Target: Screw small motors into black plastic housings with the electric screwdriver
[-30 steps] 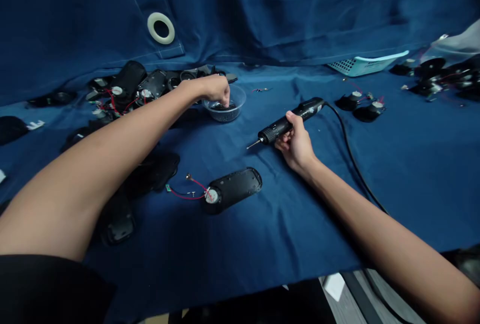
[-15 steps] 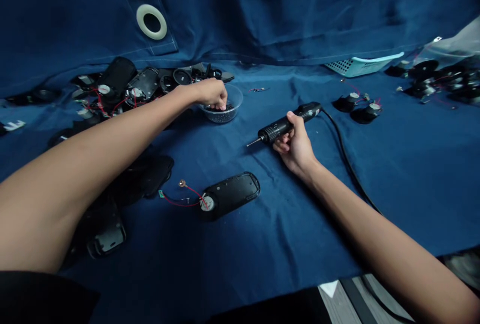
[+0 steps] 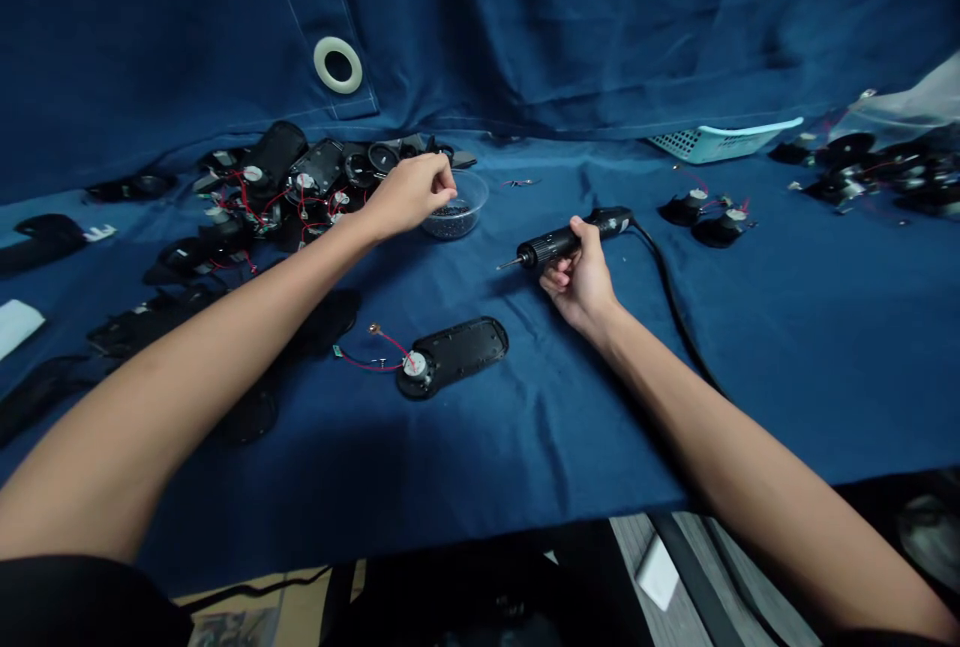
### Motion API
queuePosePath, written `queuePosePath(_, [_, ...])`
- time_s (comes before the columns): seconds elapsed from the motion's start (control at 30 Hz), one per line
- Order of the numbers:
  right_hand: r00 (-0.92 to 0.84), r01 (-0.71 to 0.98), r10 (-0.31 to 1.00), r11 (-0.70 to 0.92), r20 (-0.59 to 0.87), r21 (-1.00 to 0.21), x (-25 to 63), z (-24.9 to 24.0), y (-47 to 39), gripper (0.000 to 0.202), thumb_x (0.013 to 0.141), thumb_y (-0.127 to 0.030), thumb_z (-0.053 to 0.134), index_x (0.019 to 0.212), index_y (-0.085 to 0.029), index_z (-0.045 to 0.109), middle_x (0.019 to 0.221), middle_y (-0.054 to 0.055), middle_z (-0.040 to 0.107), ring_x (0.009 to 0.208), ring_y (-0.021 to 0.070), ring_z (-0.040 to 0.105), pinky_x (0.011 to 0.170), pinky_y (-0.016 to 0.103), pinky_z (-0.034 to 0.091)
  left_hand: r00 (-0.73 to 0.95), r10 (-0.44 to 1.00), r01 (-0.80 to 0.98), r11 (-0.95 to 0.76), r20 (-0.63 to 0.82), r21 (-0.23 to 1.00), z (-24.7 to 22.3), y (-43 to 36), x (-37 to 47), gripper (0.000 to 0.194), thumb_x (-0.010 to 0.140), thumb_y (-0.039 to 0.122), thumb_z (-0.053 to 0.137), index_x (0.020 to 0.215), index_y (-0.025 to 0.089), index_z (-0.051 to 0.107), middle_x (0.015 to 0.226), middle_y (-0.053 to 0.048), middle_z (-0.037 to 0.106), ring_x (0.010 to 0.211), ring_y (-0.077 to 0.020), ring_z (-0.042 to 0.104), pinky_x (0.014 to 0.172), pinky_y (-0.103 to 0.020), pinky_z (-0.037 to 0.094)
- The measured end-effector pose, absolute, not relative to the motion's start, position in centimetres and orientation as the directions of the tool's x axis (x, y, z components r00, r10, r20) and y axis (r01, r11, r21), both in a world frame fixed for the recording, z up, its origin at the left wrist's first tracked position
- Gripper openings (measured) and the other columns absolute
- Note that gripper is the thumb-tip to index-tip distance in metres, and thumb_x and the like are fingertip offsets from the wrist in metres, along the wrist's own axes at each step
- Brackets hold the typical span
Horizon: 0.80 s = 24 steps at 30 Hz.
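Note:
My left hand point(image 3: 420, 190) is over the left rim of a clear round bowl point(image 3: 471, 217) that holds many small dark pieces, probably screws. Its thumb and fingertips are pinched together, and whatever they hold is too small to see. In my right hand point(image 3: 581, 282) is a black electric screwdriver point(image 3: 553, 247), its thin bit pointing left and its cord running off the back. Between my arms, a black elongated plastic housing point(image 3: 465, 349) lies flat on the blue cloth, with a small white motor point(image 3: 414, 364) at its left end and red and dark wires trailing left.
Black housings with motors and wires point(image 3: 300, 182) are heaped at the left, partly behind my left arm. A light blue basket point(image 3: 720, 142) sits at the back right. Nearby are two wired black parts point(image 3: 716, 230) and another pile point(image 3: 855, 172). A blue curtain point(image 3: 540, 27) hangs behind.
My left hand has risen out of the bowl, fingers still pinched. My right hand keeps the screwdriver in nearly the same place. The view has shifted slightly.

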State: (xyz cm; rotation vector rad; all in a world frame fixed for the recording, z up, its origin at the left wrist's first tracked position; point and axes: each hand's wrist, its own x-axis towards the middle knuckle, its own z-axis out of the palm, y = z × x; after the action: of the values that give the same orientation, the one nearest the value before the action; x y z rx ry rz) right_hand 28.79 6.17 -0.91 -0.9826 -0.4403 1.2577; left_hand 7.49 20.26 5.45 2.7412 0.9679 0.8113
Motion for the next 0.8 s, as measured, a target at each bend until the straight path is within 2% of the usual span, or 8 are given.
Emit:
queuePosePath(0.13, [0.280,-0.618,0.933,-0.003,-0.224,-0.787,28.1,0.4,5.1,0.043,0.079,-0.055,0.060,0.061,-0.020,0.043,0.047,-0.004,0.046,0.035,0.0041,0.036,0.032,0.017,0.032,0.580,0.566,0.477,-0.819,0.586,0.320,6.1,13.7,6.7,0.007,0.086,0.019,0.060,0.080,0.015,0.058,0.083,-0.001,0.061,0.075,-0.0142,0.056,0.070,-0.028,0.042])
queuePosePath(0.33, [0.249,-0.564,0.960,0.039,-0.125,-0.825,26.5,2.2,3.6,0.039,0.079,-0.054,0.059,0.065,-0.019,0.051,0.047,-0.002,0.049,0.038,0.0062,0.044,0.035,0.017,0.039,0.548,0.526,0.395,-0.848,0.651,0.353,6.0,5.2,5.4,0.009,0.091,0.019,0.058,0.082,0.015,0.060,0.083,-0.001,0.064,0.077,-0.0132,0.059,0.072,-0.028,0.046])
queuePosePath(0.47, [0.250,-0.504,0.964,0.053,-0.087,-0.862,25.5,2.6,2.9,0.041,0.080,-0.056,0.056,0.065,-0.019,0.053,0.047,-0.001,0.050,0.038,0.0080,0.047,0.035,0.020,0.039,0.476,0.519,0.395,-0.848,0.710,0.354,6.0,3.2,4.7,0.006,0.089,0.013,0.059,0.083,0.015,0.060,0.085,-0.001,0.066,0.078,-0.0126,0.061,0.073,-0.027,0.048])
queuePosePath(0.8, [0.300,-0.438,0.949,0.043,-0.100,-0.898,24.6,2.9,2.4,0.043,0.081,-0.059,0.053,0.063,-0.019,0.055,0.049,0.001,0.051,0.040,0.0108,0.049,0.037,0.025,0.038,0.430,0.542,0.418,-0.828,0.722,0.373,5.1,2.1,4.1,0.008,0.087,0.011,0.060,0.081,0.015,0.059,0.082,-0.001,0.064,0.077,-0.0118,0.060,0.071,-0.027,0.048])
